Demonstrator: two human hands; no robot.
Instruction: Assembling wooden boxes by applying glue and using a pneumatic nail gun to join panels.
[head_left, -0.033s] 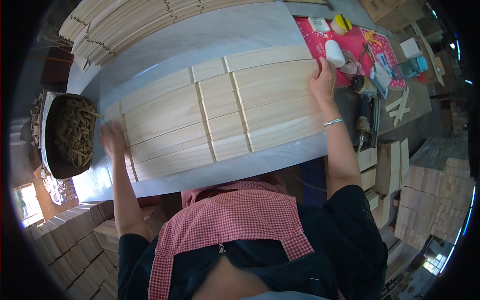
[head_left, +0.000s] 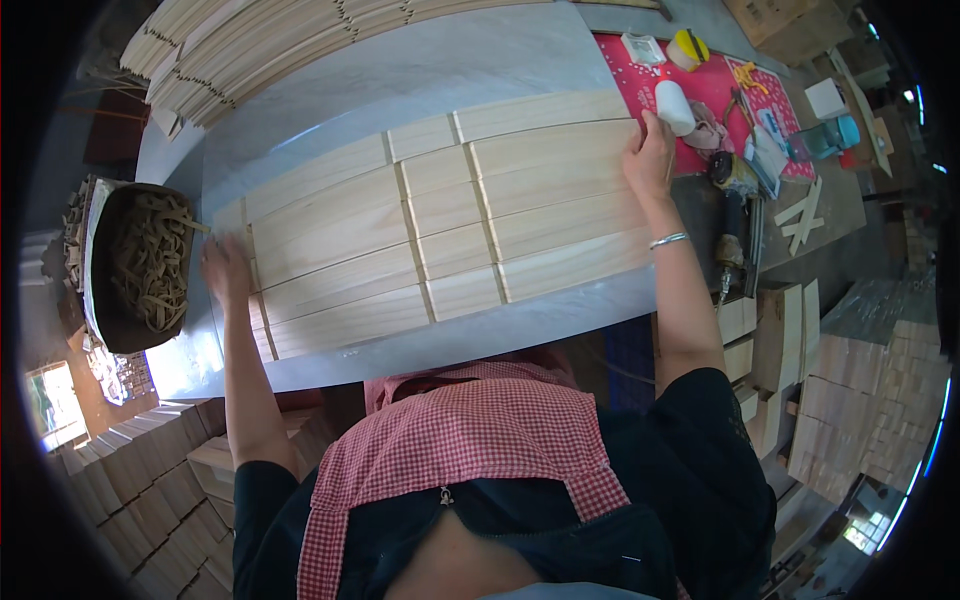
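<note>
Here on the tabletop (head_left: 560, 308), the grooved boards (head_left: 445, 212) lie edge to edge, lining-up looking nearly done, blurred left hand (head_left: 228, 270) and right hand (head_left: 652, 158) at opposite ends, grips impossible to tell, with stacked slats (head_left: 250, 50) untouched beyond!

Smooth matt wood boards (head_left: 330, 220), glossy grey tabletop (head_left: 300, 150), checked cloth apron (head_left: 460, 430), shiny metal bracelet (head_left: 668, 240).

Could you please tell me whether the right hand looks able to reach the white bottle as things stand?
Probably yes: the right hand is at the right end of the wooden boards, close to the white bottle, and nothing visible blocks the way between them.
</note>
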